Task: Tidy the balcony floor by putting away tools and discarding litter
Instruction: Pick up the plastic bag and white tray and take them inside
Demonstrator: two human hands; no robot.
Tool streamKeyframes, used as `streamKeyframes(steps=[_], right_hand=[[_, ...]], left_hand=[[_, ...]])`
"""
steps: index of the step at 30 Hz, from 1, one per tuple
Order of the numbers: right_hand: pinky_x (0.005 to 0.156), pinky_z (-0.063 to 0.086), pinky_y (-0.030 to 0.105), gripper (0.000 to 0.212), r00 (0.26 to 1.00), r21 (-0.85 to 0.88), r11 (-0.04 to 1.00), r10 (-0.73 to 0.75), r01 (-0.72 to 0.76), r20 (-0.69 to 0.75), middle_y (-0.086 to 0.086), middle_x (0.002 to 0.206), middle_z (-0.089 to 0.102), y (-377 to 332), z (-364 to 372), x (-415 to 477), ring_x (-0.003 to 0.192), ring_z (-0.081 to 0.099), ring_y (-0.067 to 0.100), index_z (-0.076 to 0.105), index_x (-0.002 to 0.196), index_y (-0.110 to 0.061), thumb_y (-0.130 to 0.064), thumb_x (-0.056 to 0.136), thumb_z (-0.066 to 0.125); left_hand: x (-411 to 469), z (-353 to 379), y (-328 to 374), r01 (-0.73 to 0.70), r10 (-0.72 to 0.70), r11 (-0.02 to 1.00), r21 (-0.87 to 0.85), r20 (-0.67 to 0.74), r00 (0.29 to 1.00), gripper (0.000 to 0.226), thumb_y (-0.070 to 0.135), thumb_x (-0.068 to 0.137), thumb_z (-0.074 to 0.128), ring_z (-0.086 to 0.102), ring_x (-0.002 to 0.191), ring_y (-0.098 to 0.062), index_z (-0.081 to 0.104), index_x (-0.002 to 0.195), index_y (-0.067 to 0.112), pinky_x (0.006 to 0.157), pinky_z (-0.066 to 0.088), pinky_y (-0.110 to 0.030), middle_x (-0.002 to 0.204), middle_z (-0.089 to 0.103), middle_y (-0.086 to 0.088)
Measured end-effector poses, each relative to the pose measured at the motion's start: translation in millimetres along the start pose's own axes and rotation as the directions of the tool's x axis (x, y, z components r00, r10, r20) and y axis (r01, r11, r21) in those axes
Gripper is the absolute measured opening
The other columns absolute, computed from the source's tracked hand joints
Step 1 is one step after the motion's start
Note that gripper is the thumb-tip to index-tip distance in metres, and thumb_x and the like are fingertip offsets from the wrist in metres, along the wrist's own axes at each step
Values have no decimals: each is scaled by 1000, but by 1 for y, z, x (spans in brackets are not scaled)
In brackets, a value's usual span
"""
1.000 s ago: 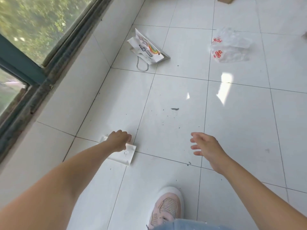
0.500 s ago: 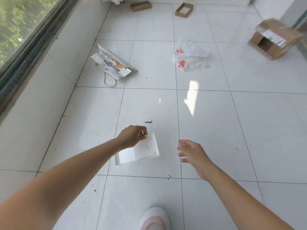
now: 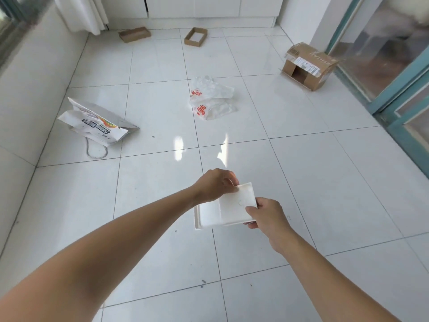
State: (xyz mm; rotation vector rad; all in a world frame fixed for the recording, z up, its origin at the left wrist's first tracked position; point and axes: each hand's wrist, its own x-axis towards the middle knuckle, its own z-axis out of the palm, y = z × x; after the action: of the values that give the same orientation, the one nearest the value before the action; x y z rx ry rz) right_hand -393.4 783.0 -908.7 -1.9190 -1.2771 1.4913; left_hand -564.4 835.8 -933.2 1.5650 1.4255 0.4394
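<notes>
A shallow white tray [image 3: 228,209] is held in the air above the white tiled floor. My left hand [image 3: 214,184] grips its far left corner and my right hand [image 3: 264,216] pinches its near right edge. A white paper bag [image 3: 97,123] with colourful print and a cord handle lies on its side at the left. A crumpled white plastic bag [image 3: 210,98] with red print lies in the middle of the floor.
An open cardboard box [image 3: 306,66] lies on its side at the right near a teal-framed glass door [image 3: 394,73]. Two flat cardboard trays [image 3: 134,34] [image 3: 195,37] sit at the far wall. A low white wall [image 3: 25,73] runs along the left.
My left hand lifted the white tray off the floor and carried it right. My right hand came in and took hold of its other edge. The view rose to show the far end.
</notes>
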Motion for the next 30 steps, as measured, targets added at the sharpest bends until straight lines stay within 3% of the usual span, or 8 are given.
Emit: streamKeyframes(steps=[4, 8, 11, 16, 19, 22, 25, 30], right_hand=[[67, 56, 31, 25, 995, 122, 992, 54, -44, -79, 5, 84, 65, 16, -49, -13, 66, 65, 24, 63, 76, -16, 1, 87, 49], [59, 56, 25, 25, 987, 202, 979, 67, -37, -144, 5, 82, 65, 21, -96, -15, 63, 65, 22, 62, 76, -13, 4, 87, 48], [69, 56, 32, 27, 987, 285, 959, 45, 1, -154, 5, 80, 64, 15, -114, -5, 67, 65, 27, 60, 74, -14, 5, 87, 47], [67, 56, 33, 19, 983, 440, 897, 35, 48, -180, 4, 77, 62, 5, -131, 8, 64, 64, 27, 60, 80, -9, 4, 87, 48], [56, 54, 27, 18, 982, 550, 833, 53, 58, -183, 9, 81, 63, 0, -152, 9, 59, 63, 23, 59, 75, -9, 1, 87, 50], [52, 51, 24, 21, 979, 642, 764, 72, 70, -191, 13, 91, 64, -11, -174, 9, 60, 62, 24, 57, 70, -11, 0, 86, 50], [52, 51, 23, 23, 976, 660, 746, 66, 89, -206, 12, 94, 64, -18, -182, 12, 58, 62, 23, 57, 69, -11, 2, 85, 47], [62, 56, 27, 21, 978, 659, 749, 86, 62, -191, 10, 90, 64, -19, -171, 34, 59, 63, 21, 57, 71, -11, 0, 86, 49]], left_hand=[[16, 7, 34, 24, -27, 994, -106, -28, 999, 12, 23, 90, 59, 60, 83, -13, 67, 97, 21, 69, 45, -23, 97, 69, -1], [19, 9, 60, 27, -51, 990, -138, -173, 984, 14, 19, 93, 52, 60, 79, -15, 66, 95, 19, 69, 45, -29, 93, 68, -3], [14, 9, 74, 39, -69, 992, -120, -256, 964, 13, 16, 93, 52, 59, 76, -15, 65, 94, 16, 69, 45, -28, 89, 67, -3], [10, 5, 104, 137, -154, 988, -73, -347, 925, 14, 9, 93, 51, 55, 71, -19, 64, 92, 12, 55, 43, -17, 82, 63, -6], [16, 4, 137, 211, -189, 977, 23, -362, 913, 17, 7, 92, 48, 52, 68, -17, 64, 89, 14, 54, 42, -18, 81, 62, -4], [17, 5, 172, 253, -149, 930, 266, -356, 922, 21, 14, 92, 49, 53, 82, -20, 66, 104, 12, 67, 43, -26, 92, 62, -6], [16, 2, 185, 243, -107, 882, 405, -330, 938, 21, 17, 94, 51, 57, 95, -22, 64, 111, 14, 66, 42, -25, 106, 66, -7], [28, -13, 143, 287, -147, 894, 344, -381, 913, 21, 21, 94, 56, 54, 92, -20, 63, 113, 13, 70, 40, -22, 115, 63, -8]])
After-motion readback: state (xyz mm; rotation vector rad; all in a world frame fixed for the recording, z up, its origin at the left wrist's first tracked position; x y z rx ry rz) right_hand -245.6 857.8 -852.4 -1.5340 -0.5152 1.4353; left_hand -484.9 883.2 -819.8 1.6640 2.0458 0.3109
